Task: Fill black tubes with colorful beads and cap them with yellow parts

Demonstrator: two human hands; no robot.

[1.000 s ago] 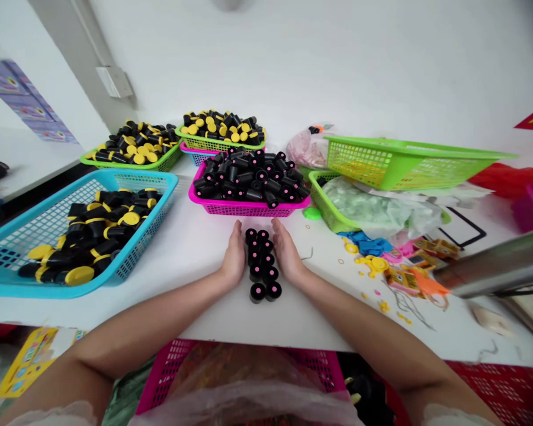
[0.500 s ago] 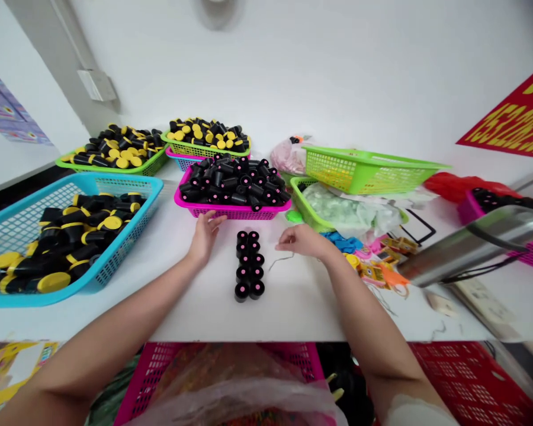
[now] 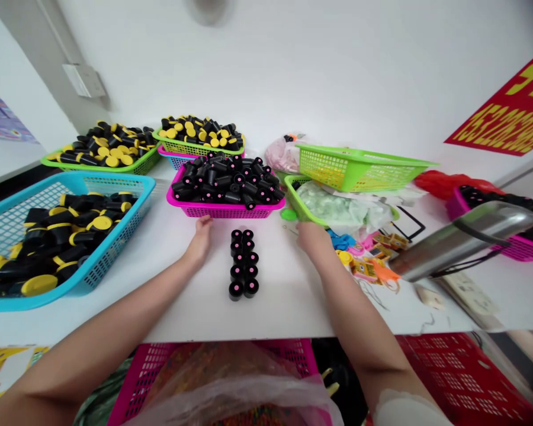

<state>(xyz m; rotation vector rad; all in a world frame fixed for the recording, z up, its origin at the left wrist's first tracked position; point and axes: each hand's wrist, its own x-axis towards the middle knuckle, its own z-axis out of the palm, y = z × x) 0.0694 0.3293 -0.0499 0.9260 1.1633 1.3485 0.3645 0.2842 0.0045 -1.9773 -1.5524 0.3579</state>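
Note:
My left hand (image 3: 201, 238) is at the front left of a magenta basket (image 3: 226, 210), its fingers loosely bent and partly hidden, with nothing visible in them. The basket is heaped with black cylinders (image 3: 231, 180) with pink dots on their ends. My right hand (image 3: 314, 238) is closed by the front of a green basket (image 3: 295, 200), back toward me, fingertips hidden. A thin grey thread (image 3: 289, 228) shows beside it and seems held. Between my hands, black cylinders (image 3: 237, 271) stand upright in two columns, pink dots up.
A blue basket (image 3: 143, 184) at left and green ones behind hold black cylinders with yellow caps (image 3: 98, 223). At right, a steel flask (image 3: 464, 239) leans over small toys (image 3: 373, 263). Below the table edge are a magenta crate (image 3: 127, 378) and a red crate (image 3: 462, 367).
My right hand has moved away from me toward the green basket, and the thread has shifted with it. My left hand's fingers have drawn in. The standing cylinders keep their arrangement.

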